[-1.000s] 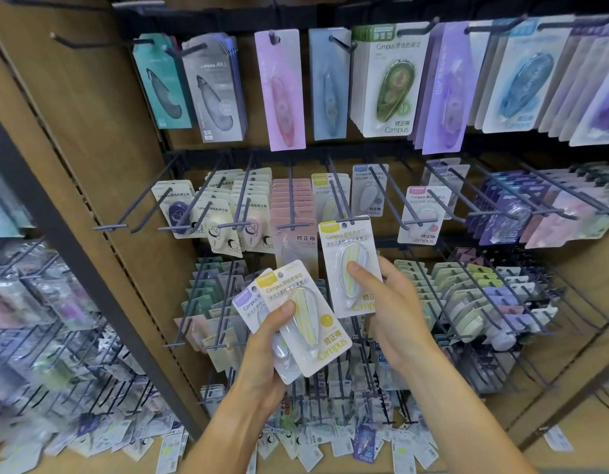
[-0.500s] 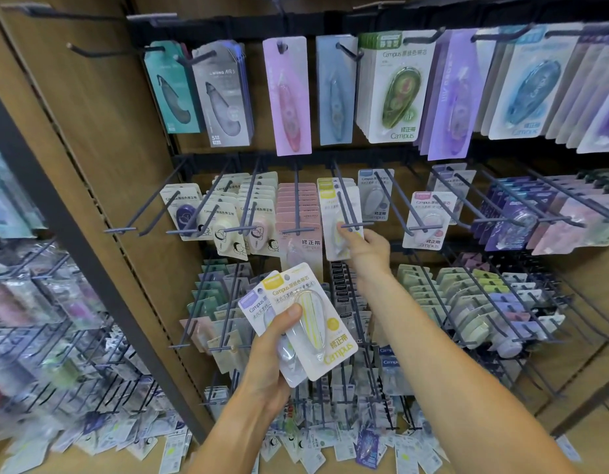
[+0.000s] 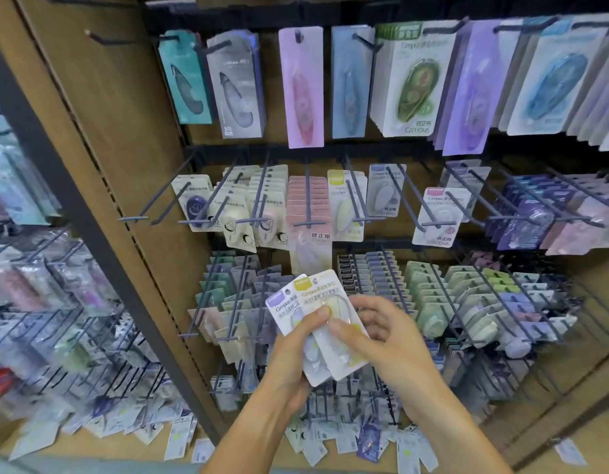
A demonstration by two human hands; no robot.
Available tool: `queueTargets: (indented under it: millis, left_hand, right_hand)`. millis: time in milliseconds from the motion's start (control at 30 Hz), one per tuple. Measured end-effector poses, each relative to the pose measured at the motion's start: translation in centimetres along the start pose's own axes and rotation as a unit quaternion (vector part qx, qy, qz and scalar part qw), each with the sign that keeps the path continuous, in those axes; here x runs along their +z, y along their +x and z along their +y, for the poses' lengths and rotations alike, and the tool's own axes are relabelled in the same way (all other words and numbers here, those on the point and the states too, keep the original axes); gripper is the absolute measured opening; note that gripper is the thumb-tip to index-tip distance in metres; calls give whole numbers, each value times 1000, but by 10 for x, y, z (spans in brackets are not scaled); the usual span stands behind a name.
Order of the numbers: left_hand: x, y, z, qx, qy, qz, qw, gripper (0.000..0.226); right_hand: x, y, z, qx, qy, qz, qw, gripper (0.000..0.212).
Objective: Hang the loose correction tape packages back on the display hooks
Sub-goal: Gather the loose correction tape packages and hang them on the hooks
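Note:
My left hand (image 3: 292, 350) holds two correction tape packages fanned together in front of the display: a yellow-tabbed package (image 3: 321, 295) on top and a purple-tabbed package (image 3: 282, 309) behind it. My right hand (image 3: 385, 336) pinches the yellow-tabbed package from the right, thumb on its front. On the middle row a yellow-tabbed package (image 3: 344, 203) hangs on a dark hook (image 3: 356, 206), with more of the same behind it.
Dark metal hooks jut out from the wooden display in three rows, most carrying packages. An empty hook (image 3: 159, 196) sits at the middle row's left end. Loose packages (image 3: 330, 436) lie scattered on the bottom shelf. A dark upright post (image 3: 91, 213) divides off a second rack at left.
My right hand hung a yellow-tabbed package on the middle-row hook, let go, and came back down to the packages in my left hand, now gripping the top one.

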State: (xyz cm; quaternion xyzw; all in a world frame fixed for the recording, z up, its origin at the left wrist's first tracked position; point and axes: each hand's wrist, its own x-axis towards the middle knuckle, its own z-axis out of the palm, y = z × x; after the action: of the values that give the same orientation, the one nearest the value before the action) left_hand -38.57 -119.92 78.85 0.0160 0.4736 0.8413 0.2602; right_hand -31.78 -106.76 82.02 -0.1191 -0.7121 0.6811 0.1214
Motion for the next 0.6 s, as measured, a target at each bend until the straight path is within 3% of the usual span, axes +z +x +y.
queueTargets:
  millis: [133, 300, 467, 600]
  left_hand:
    - [4, 2, -8, -18, -6, 1, 1000, 52]
    - [-1, 1, -8, -19, -19, 11, 1000, 65]
    - [-6, -6, -3, -31, -34, 27, 999, 47]
    - [-6, -11, 1, -42, -56, 16, 997, 50]
  right_hand:
    - [-2, 2, 9, 5, 23, 17, 1000, 45]
    - [-8, -1, 18, -11, 64, 18, 998, 36]
    - [-9, 5, 11, -57, 119, 72, 989, 41]
    - [-8, 23, -1, -82, 134, 89, 984, 40]
